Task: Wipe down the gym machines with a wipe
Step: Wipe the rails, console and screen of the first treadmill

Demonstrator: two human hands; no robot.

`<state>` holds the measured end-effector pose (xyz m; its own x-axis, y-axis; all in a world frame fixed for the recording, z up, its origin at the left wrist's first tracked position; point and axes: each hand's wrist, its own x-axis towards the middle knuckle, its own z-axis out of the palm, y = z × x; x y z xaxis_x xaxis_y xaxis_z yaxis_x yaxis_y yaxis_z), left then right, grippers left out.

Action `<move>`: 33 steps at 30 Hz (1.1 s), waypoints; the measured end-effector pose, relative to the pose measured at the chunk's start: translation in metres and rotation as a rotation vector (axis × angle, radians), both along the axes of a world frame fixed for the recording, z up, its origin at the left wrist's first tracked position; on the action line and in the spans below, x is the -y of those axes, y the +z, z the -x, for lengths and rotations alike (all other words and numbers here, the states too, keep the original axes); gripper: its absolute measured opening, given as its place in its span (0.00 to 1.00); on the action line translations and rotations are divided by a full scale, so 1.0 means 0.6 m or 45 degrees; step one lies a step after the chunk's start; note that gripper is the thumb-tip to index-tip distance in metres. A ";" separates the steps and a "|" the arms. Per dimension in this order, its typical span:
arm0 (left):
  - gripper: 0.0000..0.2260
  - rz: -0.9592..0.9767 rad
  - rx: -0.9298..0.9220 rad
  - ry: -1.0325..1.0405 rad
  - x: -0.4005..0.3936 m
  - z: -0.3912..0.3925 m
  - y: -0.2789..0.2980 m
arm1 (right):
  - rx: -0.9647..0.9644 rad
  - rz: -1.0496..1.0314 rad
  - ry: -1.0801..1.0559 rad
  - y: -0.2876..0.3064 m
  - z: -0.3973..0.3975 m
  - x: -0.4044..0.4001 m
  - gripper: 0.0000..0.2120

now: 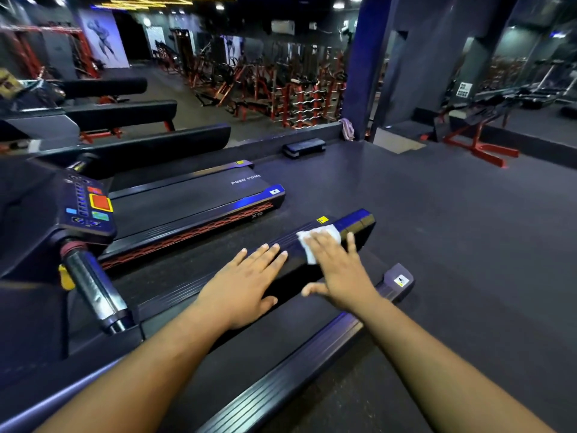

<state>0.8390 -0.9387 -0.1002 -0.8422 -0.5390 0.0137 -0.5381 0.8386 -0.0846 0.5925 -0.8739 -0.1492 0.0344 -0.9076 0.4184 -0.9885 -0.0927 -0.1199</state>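
Note:
A white wipe [315, 237] lies on the dark side rail [352, 221] of the treadmill in front of me, near its rear end. My right hand [337, 270] presses flat on the wipe with straight fingers, covering its near part. My left hand [246, 282] rests flat on the same rail just to the left, fingers spread and straight, holding nothing. The treadmill's belt [281, 348] runs under my forearms, with the other ribbed side rail [299, 367] nearer to me.
A second treadmill [193, 201] stands to the left, its console [90, 204] and a handlebar [90, 289] close by. A step platform [304, 147] sits against the ledge ahead. Red weight machines [281, 89] fill the back; a red frame [480, 142] stands right on dark floor.

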 end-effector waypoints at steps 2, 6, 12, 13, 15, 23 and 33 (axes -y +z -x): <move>0.38 -0.013 -0.012 0.023 -0.002 -0.028 0.000 | 0.045 -0.090 -0.204 0.023 0.042 0.014 0.53; 0.40 -0.023 -0.038 0.064 -0.011 -0.076 -0.003 | 0.006 -0.143 -0.322 0.040 0.022 0.014 0.58; 0.40 0.015 -0.059 0.069 -0.024 -0.130 -0.008 | -0.019 -0.095 0.175 0.001 -0.100 -0.022 0.58; 0.40 0.016 -0.051 0.069 -0.025 -0.139 -0.008 | -0.060 -0.082 0.138 0.007 -0.085 -0.013 0.58; 0.41 0.014 -0.045 0.074 -0.029 -0.156 -0.007 | -0.068 -0.113 -0.043 0.026 -0.052 0.003 0.57; 0.41 0.027 -0.041 0.170 -0.046 -0.222 -0.010 | 0.032 -0.091 0.076 -0.001 -0.185 -0.020 0.60; 0.41 0.053 -0.108 0.223 -0.067 -0.285 -0.010 | 0.063 -0.164 -0.158 0.033 -0.148 -0.008 0.60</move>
